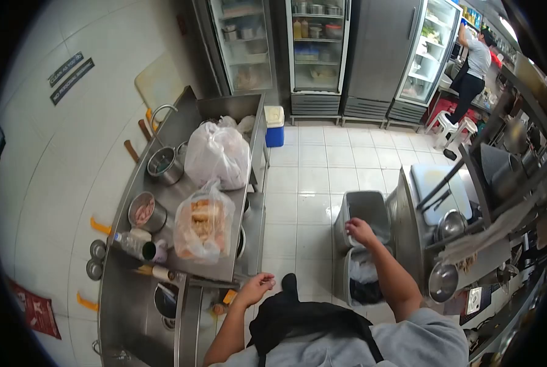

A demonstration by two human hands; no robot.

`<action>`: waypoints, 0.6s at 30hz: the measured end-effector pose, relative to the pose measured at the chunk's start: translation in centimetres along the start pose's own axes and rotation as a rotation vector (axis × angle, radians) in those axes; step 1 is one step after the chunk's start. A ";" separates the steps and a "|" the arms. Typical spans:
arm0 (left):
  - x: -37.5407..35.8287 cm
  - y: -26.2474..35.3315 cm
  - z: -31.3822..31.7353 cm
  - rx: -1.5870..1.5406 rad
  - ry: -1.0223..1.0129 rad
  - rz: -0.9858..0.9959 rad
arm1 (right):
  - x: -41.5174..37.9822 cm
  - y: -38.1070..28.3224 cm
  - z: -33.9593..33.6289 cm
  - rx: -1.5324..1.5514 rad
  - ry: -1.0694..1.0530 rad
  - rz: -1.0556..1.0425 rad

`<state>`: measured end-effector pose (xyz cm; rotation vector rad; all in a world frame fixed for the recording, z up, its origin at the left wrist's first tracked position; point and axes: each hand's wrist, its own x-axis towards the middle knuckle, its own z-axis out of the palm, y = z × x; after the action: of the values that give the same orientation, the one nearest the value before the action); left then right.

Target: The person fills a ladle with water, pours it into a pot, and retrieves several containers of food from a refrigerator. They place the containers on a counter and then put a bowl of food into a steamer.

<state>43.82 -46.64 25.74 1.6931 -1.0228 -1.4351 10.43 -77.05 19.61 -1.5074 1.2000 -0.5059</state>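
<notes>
My right hand point(360, 232) is over the grey bin point(367, 202), its fingers loosely bent with nothing visible in them. Beside that bin, nearer me, a second grey bin point(348, 278) holds white and black plastic. My left hand point(257, 289) is by the corner of the steel counter point(215, 269), fingers loosely curled and apart, holding nothing. On the counter, a clear plastic bag point(204, 223) with orange-tan food inside is the nearest large item to that hand. Behind it sits a bulging whitish plastic bag point(217, 156).
Steel pots point(165, 165), one with pinkish meat point(143, 212), and a plastic bottle point(131, 243) line the counter. A sink point(135, 312) is at left. At right stands a worktop with a white cutting board point(442, 192). Fridges point(316, 49) line the back; a person point(476, 64) stands far right.
</notes>
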 end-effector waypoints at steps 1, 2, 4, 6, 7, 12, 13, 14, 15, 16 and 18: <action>2.0 1.2 -1.1 -0.017 0.003 0.025 | 2.4 -1.4 -0.7 -0.064 0.068 0.038; 4.4 2.1 -2.2 -0.012 0.028 0.095 | 3.7 -3.5 -1.3 -0.166 0.128 0.044; 9.1 5.9 -4.2 -0.072 0.045 0.110 | 5.9 -2.5 -2.6 -0.391 0.231 -0.019; 14.9 9.7 -5.9 -0.069 0.050 0.131 | 8.1 5.8 -3.5 -0.563 0.290 0.032; 17.3 11.7 -6.4 -0.045 0.048 0.170 | 7.6 9.1 -3.6 -0.677 0.243 0.089; 30.9 22.9 -7.3 0.122 0.049 0.348 | -5.8 22.4 -2.1 -0.692 0.039 0.474; 33.1 25.3 -7.1 0.173 0.046 0.374 | -9.8 29.6 -2.3 -1.216 -0.366 -0.020; 35.0 27.9 -6.9 0.141 0.034 0.384 | -13.7 30.1 -1.5 -1.023 -0.404 0.254; 36.7 30.7 -6.4 0.109 0.027 0.394 | -14.8 28.7 -1.1 -0.786 -0.342 0.546; 38.7 32.8 -6.1 0.077 0.026 0.405 | -15.0 26.8 -0.7 -0.547 -0.222 0.792; 43.4 35.8 -5.7 0.110 0.000 0.453 | -11.9 24.7 -0.9 -0.383 -0.141 0.930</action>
<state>48.16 -101.52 38.55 1.4127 -1.4002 -1.0987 -5.16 -64.53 0.87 -1.0792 1.7678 0.4651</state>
